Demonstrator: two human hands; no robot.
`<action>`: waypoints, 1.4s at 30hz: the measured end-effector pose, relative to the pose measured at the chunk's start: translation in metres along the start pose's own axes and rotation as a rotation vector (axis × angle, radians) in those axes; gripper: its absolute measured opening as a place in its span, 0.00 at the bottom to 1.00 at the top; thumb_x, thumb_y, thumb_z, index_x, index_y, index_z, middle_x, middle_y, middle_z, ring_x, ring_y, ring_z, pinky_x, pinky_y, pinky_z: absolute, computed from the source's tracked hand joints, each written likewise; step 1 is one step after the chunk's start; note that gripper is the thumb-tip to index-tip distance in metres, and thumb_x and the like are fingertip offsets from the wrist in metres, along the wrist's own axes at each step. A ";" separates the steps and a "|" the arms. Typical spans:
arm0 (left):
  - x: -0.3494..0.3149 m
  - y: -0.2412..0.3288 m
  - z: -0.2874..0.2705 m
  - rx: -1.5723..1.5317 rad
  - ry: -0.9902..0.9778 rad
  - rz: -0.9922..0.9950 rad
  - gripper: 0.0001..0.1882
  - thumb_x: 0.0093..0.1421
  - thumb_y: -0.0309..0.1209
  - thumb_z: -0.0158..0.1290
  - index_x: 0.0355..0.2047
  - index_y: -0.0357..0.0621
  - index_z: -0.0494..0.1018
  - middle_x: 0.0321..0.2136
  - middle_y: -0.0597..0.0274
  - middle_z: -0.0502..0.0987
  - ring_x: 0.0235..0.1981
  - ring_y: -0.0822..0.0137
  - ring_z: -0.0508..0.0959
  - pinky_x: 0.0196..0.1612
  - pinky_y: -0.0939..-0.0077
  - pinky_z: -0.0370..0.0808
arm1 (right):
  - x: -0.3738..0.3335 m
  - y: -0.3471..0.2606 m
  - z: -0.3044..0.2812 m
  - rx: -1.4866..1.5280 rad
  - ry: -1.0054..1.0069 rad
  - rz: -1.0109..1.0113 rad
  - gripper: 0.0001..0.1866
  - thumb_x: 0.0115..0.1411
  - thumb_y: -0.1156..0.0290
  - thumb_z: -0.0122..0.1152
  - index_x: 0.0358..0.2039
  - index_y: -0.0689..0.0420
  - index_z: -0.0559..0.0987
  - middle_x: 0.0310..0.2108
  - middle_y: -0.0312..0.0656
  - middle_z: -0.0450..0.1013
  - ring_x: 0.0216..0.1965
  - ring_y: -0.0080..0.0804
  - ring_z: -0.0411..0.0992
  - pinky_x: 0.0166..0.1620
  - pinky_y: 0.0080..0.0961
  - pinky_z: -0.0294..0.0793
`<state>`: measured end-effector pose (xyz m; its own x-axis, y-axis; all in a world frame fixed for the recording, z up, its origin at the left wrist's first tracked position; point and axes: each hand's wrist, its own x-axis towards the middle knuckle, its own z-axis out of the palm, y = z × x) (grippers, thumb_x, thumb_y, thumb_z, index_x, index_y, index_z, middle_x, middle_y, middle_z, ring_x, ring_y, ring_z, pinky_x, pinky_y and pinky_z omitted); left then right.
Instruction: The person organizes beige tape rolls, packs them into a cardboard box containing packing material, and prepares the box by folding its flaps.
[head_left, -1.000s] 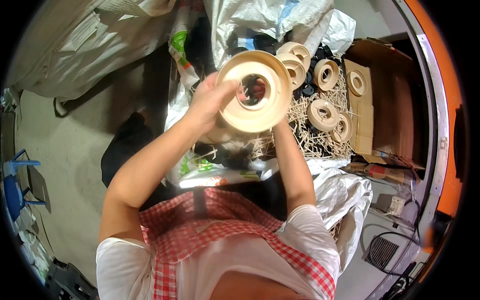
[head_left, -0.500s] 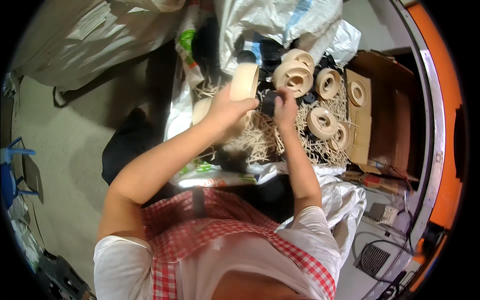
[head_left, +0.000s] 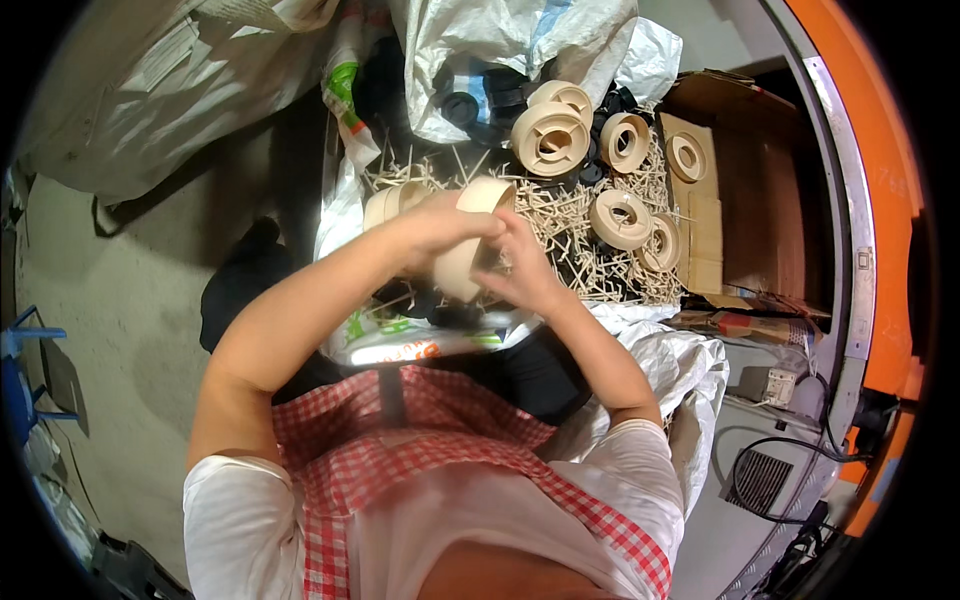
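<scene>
My left hand (head_left: 432,232) is wrapped round a wide cream plastic ring (head_left: 460,270), its open side facing right. My right hand (head_left: 527,272) presses at that open side, its fingers bent over the rim and partly inside. Something dark shows in the opening between my hands; whether it is a black part I cannot tell. Just left of my left hand, another cream ring (head_left: 382,206) rests on the pile, partly covered by the hand and slightly blurred. Thin cream plastic sticks (head_left: 572,238) lie scattered beneath both hands.
Several cream rings with inner spokes, such as one spoked ring (head_left: 550,140), lie at the right of the pile. Black round parts (head_left: 460,109) sit near a white woven sack (head_left: 500,40). An open cardboard box (head_left: 765,200) and a grey machine (head_left: 745,470) stand to the right.
My right hand has moved left from the pile to the ring's open side; the black part it held is no longer clearly visible. The left hand and ring have come lower and nearer me.
</scene>
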<state>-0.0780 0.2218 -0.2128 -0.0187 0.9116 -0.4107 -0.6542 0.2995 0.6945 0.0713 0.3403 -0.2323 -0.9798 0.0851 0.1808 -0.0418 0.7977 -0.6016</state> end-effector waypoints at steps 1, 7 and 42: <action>0.001 -0.001 -0.003 -0.015 -0.005 -0.040 0.20 0.50 0.30 0.54 0.45 0.39 0.68 0.36 0.57 0.74 0.35 0.66 0.76 0.36 0.70 0.76 | -0.001 0.002 -0.001 -0.066 -0.003 -0.133 0.25 0.39 0.75 0.65 0.42 0.55 0.72 0.47 0.48 0.64 0.51 0.47 0.61 0.52 0.38 0.63; 0.012 -0.023 -0.007 0.196 -0.051 0.211 0.25 0.51 0.30 0.57 0.49 0.39 0.65 0.39 0.59 0.74 0.36 0.70 0.76 0.36 0.77 0.76 | -0.001 0.009 0.012 0.350 0.221 0.206 0.22 0.45 0.75 0.64 0.42 0.55 0.71 0.46 0.46 0.66 0.46 0.41 0.67 0.46 0.36 0.69; 0.034 -0.047 -0.014 0.345 0.110 0.240 0.23 0.48 0.27 0.56 0.46 0.40 0.67 0.36 0.65 0.73 0.37 0.75 0.72 0.40 0.81 0.70 | -0.005 0.035 0.009 1.092 -0.188 1.056 0.28 0.59 0.63 0.49 0.58 0.55 0.54 0.49 0.50 0.64 0.38 0.38 0.72 0.39 0.28 0.76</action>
<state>-0.0586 0.2347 -0.2677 -0.2323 0.9370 -0.2609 -0.3306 0.1762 0.9272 0.0724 0.3618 -0.2613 -0.6593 0.1725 -0.7318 0.6324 -0.3992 -0.6638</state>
